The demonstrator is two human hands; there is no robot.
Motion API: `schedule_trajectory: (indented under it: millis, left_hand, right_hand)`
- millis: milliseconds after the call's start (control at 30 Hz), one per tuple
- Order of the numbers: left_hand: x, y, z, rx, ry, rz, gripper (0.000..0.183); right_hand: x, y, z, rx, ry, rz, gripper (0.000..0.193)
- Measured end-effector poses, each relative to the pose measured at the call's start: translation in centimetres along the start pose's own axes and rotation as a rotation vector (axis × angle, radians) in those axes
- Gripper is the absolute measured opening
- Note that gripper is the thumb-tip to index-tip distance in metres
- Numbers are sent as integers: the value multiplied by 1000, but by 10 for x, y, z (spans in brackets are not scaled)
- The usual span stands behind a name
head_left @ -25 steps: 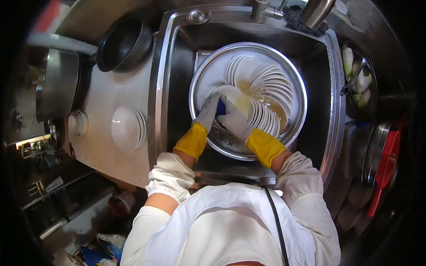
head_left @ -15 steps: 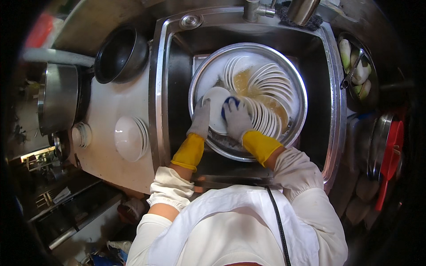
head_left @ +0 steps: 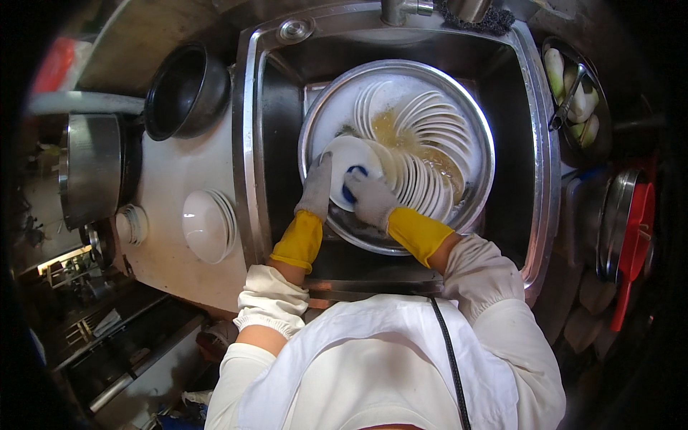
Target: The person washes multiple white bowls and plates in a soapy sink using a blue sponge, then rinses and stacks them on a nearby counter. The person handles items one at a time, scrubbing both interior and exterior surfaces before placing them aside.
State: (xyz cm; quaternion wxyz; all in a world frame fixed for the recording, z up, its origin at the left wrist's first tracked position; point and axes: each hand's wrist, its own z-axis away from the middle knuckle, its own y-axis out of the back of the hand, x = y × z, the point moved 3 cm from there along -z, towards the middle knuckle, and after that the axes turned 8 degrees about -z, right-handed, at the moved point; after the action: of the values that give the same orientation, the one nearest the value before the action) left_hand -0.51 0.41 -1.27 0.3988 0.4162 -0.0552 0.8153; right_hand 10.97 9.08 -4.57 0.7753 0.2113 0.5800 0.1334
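My left hand [head_left: 316, 188], in a grey and yellow glove, grips the left rim of a white plate [head_left: 351, 159]. My right hand [head_left: 371, 200], gloved alike, presses a dark blue scrubbing pad [head_left: 353, 180] against the plate's face. Both hands are over a large round metal basin [head_left: 490, 165] set in a steel sink [head_left: 534, 161]. Many white plates [head_left: 433, 127] lean overlapped in rows inside the basin, among white suds and yellowish-brown water. The right hand is just left of the near row of plates [head_left: 423, 188].
On the counter [head_left: 168, 161] left of the sink stand a black bowl [head_left: 185, 93], stacked white plates [head_left: 206, 226] and small white bowls [head_left: 130, 224]. A faucet [head_left: 401, 11] rises at the back. To the right are a container of pale vegetables [head_left: 582, 104] and a red-handled item [head_left: 634, 236].
My right hand and the blue pad have slid leftward over the plate, from its right edge toward its middle. The left hand keeps its hold on the rim. The whole view has shifted slightly.
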Motion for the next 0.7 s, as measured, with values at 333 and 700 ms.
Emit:
schedule_trajectory:
  millis: [333, 700]
  left_hand:
    - [-4, -5, 19, 170, 224, -122, 76]
    - [0, 1, 32, 173, 114, -154, 71]
  right_hand:
    - [-2, 21, -31, 206, -85, 615, 70]
    - [-18, 42, -27, 241, -251, -683, 40]
